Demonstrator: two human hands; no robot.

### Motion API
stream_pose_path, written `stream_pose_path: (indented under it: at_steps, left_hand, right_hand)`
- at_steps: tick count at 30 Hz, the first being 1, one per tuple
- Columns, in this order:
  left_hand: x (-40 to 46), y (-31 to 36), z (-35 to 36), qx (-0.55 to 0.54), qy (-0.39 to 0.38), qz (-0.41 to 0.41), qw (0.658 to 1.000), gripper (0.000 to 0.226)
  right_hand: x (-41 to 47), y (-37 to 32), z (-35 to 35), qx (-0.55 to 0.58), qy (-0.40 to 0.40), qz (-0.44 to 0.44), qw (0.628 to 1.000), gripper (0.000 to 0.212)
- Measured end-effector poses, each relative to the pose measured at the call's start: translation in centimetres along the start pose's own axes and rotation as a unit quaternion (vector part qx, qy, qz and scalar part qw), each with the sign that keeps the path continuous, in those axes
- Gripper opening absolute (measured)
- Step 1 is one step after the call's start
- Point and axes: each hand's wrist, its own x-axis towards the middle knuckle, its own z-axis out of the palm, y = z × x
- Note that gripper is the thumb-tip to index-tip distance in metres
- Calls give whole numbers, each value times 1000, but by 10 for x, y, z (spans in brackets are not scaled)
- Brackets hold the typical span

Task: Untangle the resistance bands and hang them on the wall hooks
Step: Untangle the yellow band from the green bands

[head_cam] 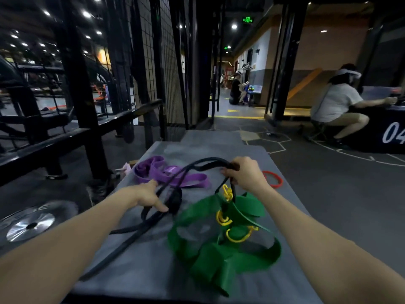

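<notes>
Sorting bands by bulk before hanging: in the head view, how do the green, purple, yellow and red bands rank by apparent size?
1. green band, though nearest the camera
2. purple band
3. yellow band and red band: too similar to rank; the red is partly hidden.

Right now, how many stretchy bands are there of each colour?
Purple band: 1
Black band: 1, gripped by the right hand, touched by the left hand
Green band: 1
Yellow band: 1, tangled in the green
Red band: 1
Total: 5
</notes>
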Motion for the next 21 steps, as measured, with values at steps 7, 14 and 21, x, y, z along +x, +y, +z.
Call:
stream_pose_path:
  at_steps: [7,14,21]
  left_hand:
    - [-26,89,23,-68,92,295,949,115]
    - [-10,115,43,-228,52,298,925,37]
    - [6,116,36,-247,100,235,935,46]
  right_hand:
    - [1,-9,11,-18,-72,-64,995,21]
    - [-12,16,-9,31,-76,-52,995,28]
    - [-36,45,18,-67,-95,1,993,22]
